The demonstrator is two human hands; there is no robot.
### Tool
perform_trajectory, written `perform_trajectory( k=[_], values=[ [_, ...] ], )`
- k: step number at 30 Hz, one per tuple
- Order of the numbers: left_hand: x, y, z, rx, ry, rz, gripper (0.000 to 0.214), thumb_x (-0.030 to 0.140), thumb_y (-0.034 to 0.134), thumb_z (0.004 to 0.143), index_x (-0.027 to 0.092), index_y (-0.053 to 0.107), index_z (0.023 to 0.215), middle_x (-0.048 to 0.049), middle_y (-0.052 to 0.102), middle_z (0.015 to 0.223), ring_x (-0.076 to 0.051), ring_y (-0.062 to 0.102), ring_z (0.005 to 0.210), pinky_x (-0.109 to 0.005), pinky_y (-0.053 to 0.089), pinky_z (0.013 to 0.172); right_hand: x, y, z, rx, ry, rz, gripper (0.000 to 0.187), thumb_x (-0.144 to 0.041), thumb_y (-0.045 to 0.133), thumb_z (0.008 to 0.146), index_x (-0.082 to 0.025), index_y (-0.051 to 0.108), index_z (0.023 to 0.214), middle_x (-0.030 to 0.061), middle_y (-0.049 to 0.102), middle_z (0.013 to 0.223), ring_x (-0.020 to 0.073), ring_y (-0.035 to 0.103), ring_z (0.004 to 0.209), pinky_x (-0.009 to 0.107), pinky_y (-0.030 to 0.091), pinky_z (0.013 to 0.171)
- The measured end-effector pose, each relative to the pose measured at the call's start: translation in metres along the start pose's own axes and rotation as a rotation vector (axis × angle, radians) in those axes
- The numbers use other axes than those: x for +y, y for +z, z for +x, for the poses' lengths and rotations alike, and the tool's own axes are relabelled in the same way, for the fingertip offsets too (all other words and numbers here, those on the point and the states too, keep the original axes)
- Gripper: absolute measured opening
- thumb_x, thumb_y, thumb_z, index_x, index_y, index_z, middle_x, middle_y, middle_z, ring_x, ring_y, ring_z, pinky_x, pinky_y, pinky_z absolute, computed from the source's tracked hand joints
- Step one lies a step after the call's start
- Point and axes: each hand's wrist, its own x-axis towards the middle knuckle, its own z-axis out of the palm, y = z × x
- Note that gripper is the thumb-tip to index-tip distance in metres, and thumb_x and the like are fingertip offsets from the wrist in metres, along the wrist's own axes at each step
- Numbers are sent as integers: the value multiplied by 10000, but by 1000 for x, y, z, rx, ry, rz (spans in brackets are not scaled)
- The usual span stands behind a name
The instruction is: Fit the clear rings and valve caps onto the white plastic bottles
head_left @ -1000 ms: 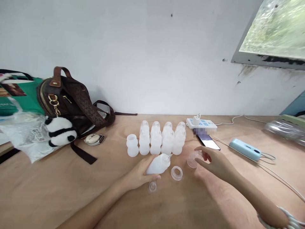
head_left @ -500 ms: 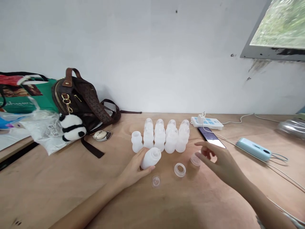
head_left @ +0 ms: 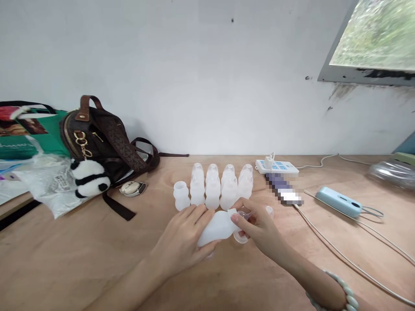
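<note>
My left hand (head_left: 186,237) is wrapped round a white, wavy-sided baby bottle (head_left: 216,229), which lies tilted with its mouth to the right. At that mouth my right hand (head_left: 256,222) is closed, thumb against the neck. A clear part shows between its fingers and the neck; its shape is partly hidden. Under the right hand lies a clear ring (head_left: 241,238), and behind it shows a clear cap (head_left: 269,211). Beneath the left hand only a sliver of a clear nipple (head_left: 210,255) is visible. Several capped bottles (head_left: 212,192) stand in rows behind, beside one uncapped bottle (head_left: 181,196).
To the left sit a brown backpack (head_left: 106,138) with a panda plush (head_left: 90,178), a plastic bag (head_left: 48,185) and a watch (head_left: 132,188). At right are a power strip (head_left: 282,167), a phone (head_left: 283,188), a blue power bank (head_left: 339,202) and cables (head_left: 340,255).
My right hand has moved left from beside the clear cap to the bottle's mouth. My left hand has turned the bottle nearly level, mouth to the right. The view has shifted slightly.
</note>
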Motion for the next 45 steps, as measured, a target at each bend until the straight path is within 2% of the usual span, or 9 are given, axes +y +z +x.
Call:
perform_trajectory(
  k=[5, 8, 12, 19, 23, 30, 36, 39, 45],
  values=[
    [3, -18, 12, -402, -413, -819, 326, 452, 664, 823, 148, 702, 931, -47, 695, 807, -199, 604, 682, -277, 442, 592, 2, -15, -1, -88, -228, -138, 263, -459, 669, 898, -230, 687, 1027, 8, 657, 792, 152, 569, 653, 259, 456, 557],
    [-2, -22, 15, -507, -512, -1157, 382, 497, 669, 790, 138, 693, 921, -31, 693, 752, -183, 607, 668, -258, 429, 598, -4, -31, 0, -190, -337, -235, 381, -400, 691, 910, -309, 631, 1275, 56, 705, 1127, 224, 655, 976, 345, 547, 814],
    [-1, -22, 15, -357, -473, -841, 319, 460, 704, 790, 158, 701, 893, -1, 653, 742, -162, 550, 642, -240, 356, 556, -12, -40, 3, -185, -278, -208, 673, -453, 698, 893, -333, 407, 1487, 90, 629, 1329, 258, 602, 1183, 413, 532, 953],
    [7, -17, 9, -264, -261, -302, 326, 450, 707, 825, 187, 719, 1018, -47, 695, 873, -261, 610, 794, -342, 431, 711, -22, -25, 7, -249, -17, -380, 241, -449, 606, 949, -219, 674, 971, 8, 660, 762, 166, 609, 690, 275, 483, 592],
    [-4, -18, 0, -394, -460, -706, 363, 528, 677, 813, 175, 706, 892, -28, 674, 805, -225, 605, 753, -284, 427, 637, -26, -29, 8, -353, -229, -344, 267, -412, 727, 891, -266, 702, 1114, 38, 711, 1036, 198, 664, 912, 305, 557, 736],
    [-23, -13, -11, -520, -627, -1382, 476, 605, 746, 751, 170, 732, 942, -25, 715, 839, -168, 615, 730, -232, 446, 626, -14, -29, 13, -341, -540, -337, 212, -285, 608, 985, -294, 700, 1176, 80, 654, 1243, 234, 627, 1145, 377, 569, 908],
    [-52, -4, -40, -256, -763, -1434, 573, 659, 731, 754, 204, 725, 1104, -80, 758, 961, -265, 688, 923, -328, 528, 774, -14, -51, 18, -97, -533, -314, 234, -223, 672, 932, -321, 696, 1143, 54, 668, 1230, 252, 618, 1212, 427, 536, 989],
    [-64, -2, -48, -43, -803, -1261, 601, 614, 763, 744, 249, 693, 1217, -104, 721, 1215, -352, 594, 1225, -443, 488, 990, -6, -61, 22, 5, -474, -316, 236, -269, 705, 903, -313, 700, 1135, 54, 694, 1204, 266, 628, 1187, 441, 540, 963],
    [-72, 11, -48, 66, -741, -781, 442, 485, 741, 753, 221, 690, 1104, -87, 698, 1186, -339, 604, 1159, -462, 482, 1001, 16, -62, 29, 54, -368, -354, 245, -295, 714, 876, -288, 702, 1121, 56, 709, 1202, 262, 648, 1138, 404, 552, 882]
  ],
)
